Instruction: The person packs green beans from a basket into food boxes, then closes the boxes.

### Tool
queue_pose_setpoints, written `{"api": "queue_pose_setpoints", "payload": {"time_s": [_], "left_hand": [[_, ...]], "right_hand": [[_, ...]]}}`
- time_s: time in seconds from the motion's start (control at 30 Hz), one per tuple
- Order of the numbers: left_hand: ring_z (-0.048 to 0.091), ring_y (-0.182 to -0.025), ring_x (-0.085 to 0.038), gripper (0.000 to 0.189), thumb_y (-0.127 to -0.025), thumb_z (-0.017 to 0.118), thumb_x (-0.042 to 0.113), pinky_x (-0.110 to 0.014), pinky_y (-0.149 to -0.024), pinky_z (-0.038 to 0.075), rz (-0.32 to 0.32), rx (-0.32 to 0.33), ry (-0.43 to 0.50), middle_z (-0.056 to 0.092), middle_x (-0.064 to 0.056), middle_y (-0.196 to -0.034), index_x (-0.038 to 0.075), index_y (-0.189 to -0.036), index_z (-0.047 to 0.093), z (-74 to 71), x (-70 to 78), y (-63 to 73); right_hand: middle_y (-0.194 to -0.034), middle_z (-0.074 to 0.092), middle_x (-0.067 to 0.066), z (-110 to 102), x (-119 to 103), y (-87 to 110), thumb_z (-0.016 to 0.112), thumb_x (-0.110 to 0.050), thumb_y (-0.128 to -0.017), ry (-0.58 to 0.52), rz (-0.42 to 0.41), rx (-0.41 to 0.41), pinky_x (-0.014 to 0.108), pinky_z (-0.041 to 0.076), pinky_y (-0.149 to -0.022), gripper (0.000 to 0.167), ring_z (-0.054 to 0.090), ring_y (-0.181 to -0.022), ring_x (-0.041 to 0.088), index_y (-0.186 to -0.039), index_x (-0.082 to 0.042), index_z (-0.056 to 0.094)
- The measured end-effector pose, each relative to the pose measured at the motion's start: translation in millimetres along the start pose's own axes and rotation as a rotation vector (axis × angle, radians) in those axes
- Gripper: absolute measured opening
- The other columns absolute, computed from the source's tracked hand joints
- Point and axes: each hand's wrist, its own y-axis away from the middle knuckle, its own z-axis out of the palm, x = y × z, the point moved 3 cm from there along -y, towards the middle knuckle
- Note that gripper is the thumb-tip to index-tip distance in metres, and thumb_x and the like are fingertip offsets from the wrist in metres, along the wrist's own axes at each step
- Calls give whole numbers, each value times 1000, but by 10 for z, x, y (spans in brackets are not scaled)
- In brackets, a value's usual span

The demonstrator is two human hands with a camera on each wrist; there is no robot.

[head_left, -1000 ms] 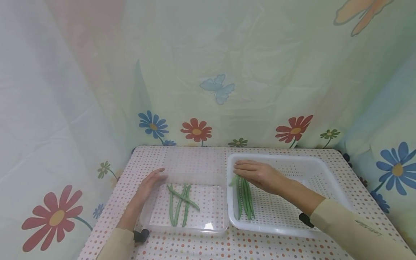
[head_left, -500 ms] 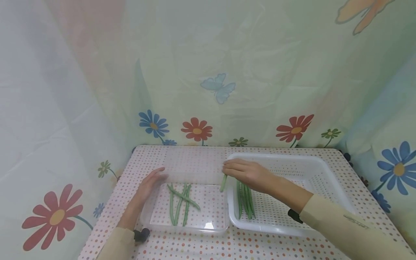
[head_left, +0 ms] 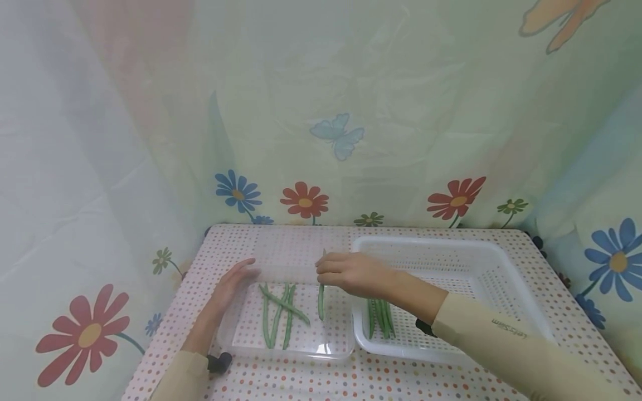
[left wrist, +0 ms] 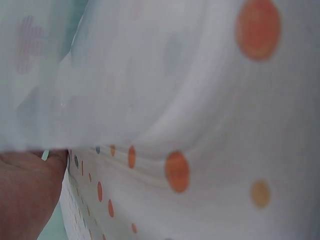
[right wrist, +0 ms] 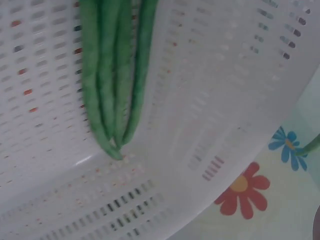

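My right hand (head_left: 353, 273) pinches a green bean (head_left: 321, 303) above the right part of a clear plastic container (head_left: 286, 353). The bean hangs nearly upright, its lower end below the fingers. Several beans (head_left: 276, 317) lie in that container, one crossing over the others. At the container's left wall rests my left hand (head_left: 228, 287), fingers extended along it; the left wrist view shows part of this hand (left wrist: 30, 195) beside the cloudy wall. More green beans (right wrist: 117, 75) lie side by side in a white perforated basket (head_left: 431, 241), at its left end.
The basket stands right beside the container on a table with a dotted cloth (head_left: 281, 384). Behind the container lies a translucent flap or lid (head_left: 301, 245). A flowered curtain (head_left: 401, 139) closes in the back and sides.
My right hand has moved left from the basket to over the clear container, carrying one bean out. My left hand has stayed at the container's left wall.
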Motion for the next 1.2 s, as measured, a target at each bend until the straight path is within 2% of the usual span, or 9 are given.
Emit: {"api": "queue_pose_setpoints", "payload": {"time_s": [0.17, 0.33, 0.77, 0.97, 1.2], "left_hand": [[26, -160, -30, 44, -111, 42, 47, -62, -130, 9, -1, -6, 8, 42, 2, -166, 32, -151, 52, 7, -11, 9], [27, -159, -30, 43, -111, 43, 47, -62, -130, 10, 6, -5, 2, 42, 2, -166, 32, -151, 52, 21, -9, 12], [25, -160, -30, 43, -111, 44, 46, -63, -130, 9, 9, 2, -4, 41, 2, -166, 32, -150, 52, 14, -4, 14], [24, -160, -31, 43, -109, 48, 49, -64, -129, 9, 0, 8, -7, 41, 3, -166, 34, -149, 53, 2, 20, 25], [24, -160, -31, 44, -109, 46, 50, -64, -129, 9, 4, 0, -2, 41, 2, -166, 33, -149, 53, -6, 49, 27]], "right_hand": [[-118, 72, -6, 124, -68, -139, 79, -5, -91, -40, -43, -69, 16, 55, -99, 26, 65, -118, 11, -114, -17, 74], [-117, 73, -6, 214, -130, -212, 78, -6, -92, -57, -55, -98, 13, 55, -95, 25, 66, -116, 10, -114, -17, 75], [-121, 73, -9, 332, -182, -297, 81, -7, -88, -68, 3, -269, 15, 54, -98, 33, 65, -120, 8, -117, -22, 76], [-122, 73, -7, 364, -203, -359, 78, -7, -92, -81, -2, -300, 15, 53, -101, 29, 65, -120, 9, -117, -21, 76], [-119, 74, -9, 391, -225, -446, 75, -7, -93, -98, 26, -383, 15, 54, -99, 26, 66, -117, 7, -115, -22, 77]]}}
